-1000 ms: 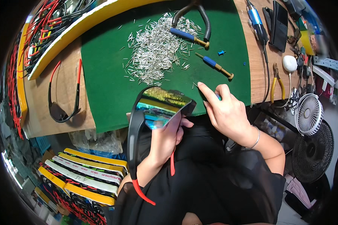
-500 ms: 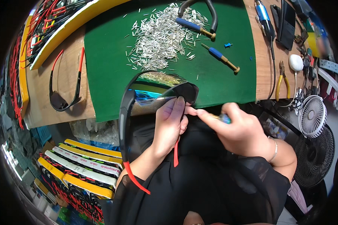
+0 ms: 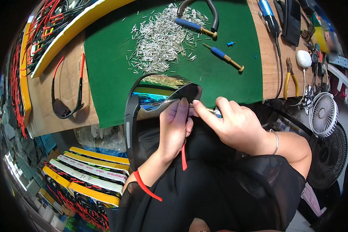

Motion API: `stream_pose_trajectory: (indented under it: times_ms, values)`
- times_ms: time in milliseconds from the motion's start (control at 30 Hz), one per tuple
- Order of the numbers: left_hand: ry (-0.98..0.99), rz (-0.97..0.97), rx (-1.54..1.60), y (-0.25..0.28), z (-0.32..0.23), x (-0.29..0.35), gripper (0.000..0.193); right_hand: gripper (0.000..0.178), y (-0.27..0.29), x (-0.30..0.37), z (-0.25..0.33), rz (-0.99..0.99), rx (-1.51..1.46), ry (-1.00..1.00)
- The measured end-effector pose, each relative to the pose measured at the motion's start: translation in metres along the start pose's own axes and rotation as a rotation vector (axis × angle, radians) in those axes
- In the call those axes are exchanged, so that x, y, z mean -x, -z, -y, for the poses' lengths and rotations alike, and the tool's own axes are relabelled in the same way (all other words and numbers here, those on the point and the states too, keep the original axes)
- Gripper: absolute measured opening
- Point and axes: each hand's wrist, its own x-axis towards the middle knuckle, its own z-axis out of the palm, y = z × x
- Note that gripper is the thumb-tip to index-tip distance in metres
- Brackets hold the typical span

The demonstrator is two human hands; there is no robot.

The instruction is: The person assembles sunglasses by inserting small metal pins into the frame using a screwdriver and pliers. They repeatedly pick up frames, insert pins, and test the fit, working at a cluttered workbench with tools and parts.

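A pair of black wraparound sunglasses (image 3: pixel 160 89) with mirrored lenses and red temple tips is in my left hand (image 3: pixel 174 125). The thumb presses near one hinge end of the frame, and the fingers curl underneath. From the right, my right hand (image 3: pixel 239 125) grips a screwdriver (image 3: pixel 217 112) with a shiny bluish handle, mostly covered by the fingers. Its shaft points at the hinge end by my left fingertips, and my right index finger reaches to the same spot. The tip and any pin there are too small to make out.
On the green mat (image 3: pixel 236 85) lie a pile of small metal pins (image 3: pixel 158 46), two blue-and-brass screwdrivers (image 3: pixel 228 58) and a blue pushpin (image 3: pixel 231 43). Yellow-handled cutters (image 3: pixel 290 79) are at right, other sunglasses (image 3: pixel 63 110) at left. Boxes of sunglasses (image 3: pixel 89 170) stand below left.
My right hand has shifted left and turned, bringing the screwdriver up against the hinge end of the sunglasses. The left hand keeps its hold on them. The whole view has shifted slightly.
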Motion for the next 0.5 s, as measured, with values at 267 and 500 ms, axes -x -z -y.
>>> stream_pose_trajectory:
  times_ms: [267,500]
  values:
    - [0.029,0.020,-0.013,0.0007,-0.0051,-0.0004,0.033,0.028,0.0017,-0.0040,-0.0060,0.017,-0.062,0.039]
    - [0.028,0.032,-0.010,0.0032,-0.0056,-0.0027,0.028,0.027,-0.0028,-0.0066,-0.0073,0.021,-0.136,0.043]
